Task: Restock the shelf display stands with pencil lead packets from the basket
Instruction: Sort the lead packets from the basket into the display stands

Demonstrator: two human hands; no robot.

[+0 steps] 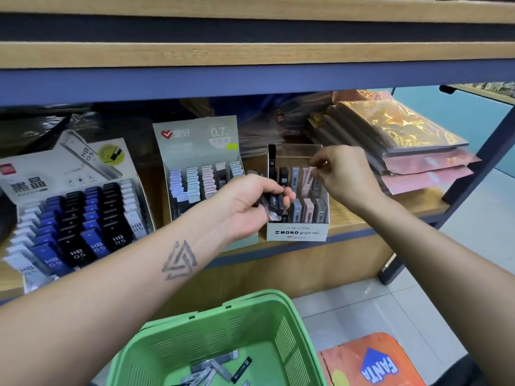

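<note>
Restocking MONO stand (297,232): right hand (345,174) pinches pink packet (311,174) above back row; left hand (250,203) grips dark packets (274,203) at front-left. Next: seat packet upright in slot.

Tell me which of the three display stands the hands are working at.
The white MONO graph MG stand, rightmost of three; both hands are over it, unlike the green 0.7 stand and HB 0.5 stand.

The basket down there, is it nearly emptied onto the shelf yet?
Mostly. The green basket holds only a few grey and black packets. The stands look well filled. The left hand grips several dark packets, while the right hand pinches a pink packet over the MONO stand.
</note>
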